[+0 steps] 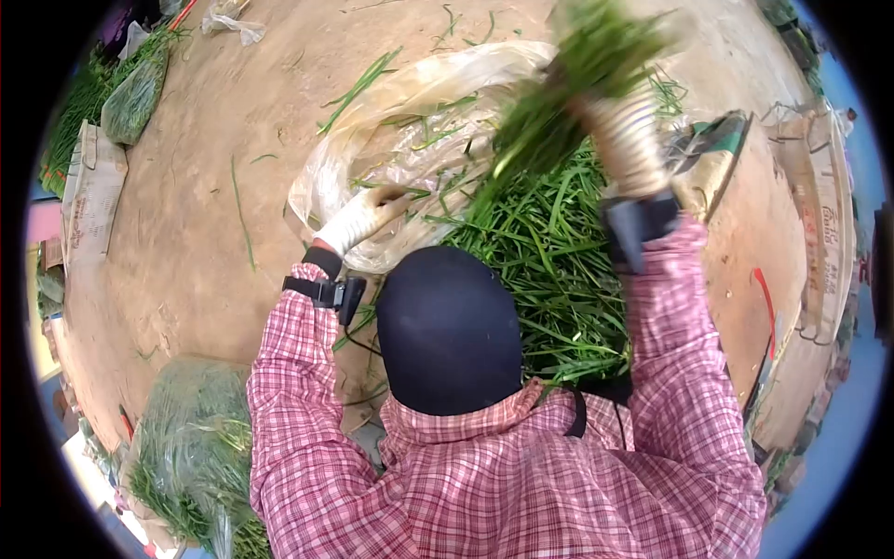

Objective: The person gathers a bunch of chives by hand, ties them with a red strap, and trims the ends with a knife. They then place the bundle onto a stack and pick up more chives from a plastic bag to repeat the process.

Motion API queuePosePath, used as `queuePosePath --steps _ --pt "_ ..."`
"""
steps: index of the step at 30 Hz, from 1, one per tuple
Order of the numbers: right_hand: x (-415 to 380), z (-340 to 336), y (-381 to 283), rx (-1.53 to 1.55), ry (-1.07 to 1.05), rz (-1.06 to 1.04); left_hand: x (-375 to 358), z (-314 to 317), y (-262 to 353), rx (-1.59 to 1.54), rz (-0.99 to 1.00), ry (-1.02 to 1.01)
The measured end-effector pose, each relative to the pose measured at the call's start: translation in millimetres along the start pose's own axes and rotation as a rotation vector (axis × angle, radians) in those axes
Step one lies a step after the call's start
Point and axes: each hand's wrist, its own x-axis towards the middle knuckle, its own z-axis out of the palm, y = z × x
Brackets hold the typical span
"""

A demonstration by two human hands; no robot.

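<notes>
My right hand (589, 107), in a pale glove with a striped cuff, is raised and grips a bunch of long leafy greens (582, 70). Motion blurs the bunch. Below it a large heap of the same loose greens (559, 242) lies on the ground. My left hand (377, 210), also gloved, reaches over a clear plastic bag (321, 177) that lies spread open with a few stray leaves inside. The left fingers look drawn together at the bag; what they hold, if anything, is too small to make out.
A filled plastic bag of greens (191, 438) stands at the lower left, another bag (135, 102) at the upper left. Cardboard pieces (98, 186) stand at both sides. A green-and-tan sack (712, 163) and a red strip (765, 307) lie to the right.
</notes>
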Motion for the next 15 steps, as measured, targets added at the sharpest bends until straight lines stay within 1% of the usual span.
queuePosePath --steps 2,3,4,5,6,7,8,9,10,11,12,13,14,15 --pt "8.5 -40.8 -66.8 0.353 -0.109 -0.191 -11.1 1.3 -19.9 -0.093 -0.091 0.088" --pt "16.1 -49.5 -68.9 0.148 -0.09 -0.072 -11.8 -4.7 -30.6 -0.106 -0.047 0.11" --pt "18.8 -51.6 -87.6 -0.059 -0.06 0.048 -16.1 -9.3 -21.8 -0.175 -0.033 0.182" --pt "12.7 -44.4 -98.8 0.009 -0.041 -0.003 -20.6 -14.2 -14.3 -0.131 0.007 0.232" --pt "11.8 -51.0 -104.8 -0.275 -0.008 -0.329 -21.0 -24.6 -2.7 -0.082 0.068 0.295" --pt "15.3 -60.9 -115.7 0.06 0.011 -0.358 -32.4 -36.2 33.7 -0.035 0.007 0.323" --pt "13.6 -68.1 -126.5 0.399 0.0 -0.358 -9.2 -44.9 2.4 -0.159 0.15 0.334" --pt "14.0 -74.2 -137.9 0.345 0.068 -0.298 -10.8 -49.5 21.1 -0.103 0.176 0.363" --pt "18.5 -87.2 -135.1 -0.238 0.141 -0.243 -20.6 -61.5 45.2 -0.032 0.199 0.389" --pt "1.5 -88.7 -150.7 -0.153 0.144 -0.336 -26.3 -74.6 66.0 -0.011 0.224 0.399" --pt "-7.2 -90.0 -170.4 -0.079 0.127 -0.456 -26.6 -84.8 88.5 0.047 0.29 0.456" --pt "4.5 -92.1 -161.7 0.394 0.01 -0.519 -28.0 -88.1 105.2 0.094 0.345 0.51" --pt "4.5 -105.5 -151.9 0.389 0.019 -0.516 -31.4 -84.3 119.0 0.095 0.35 0.5" --pt "-1.5 -114.9 -153.6 0.164 0.059 -0.324 -31.2 -89.8 138.4 0.082 0.456 0.48"
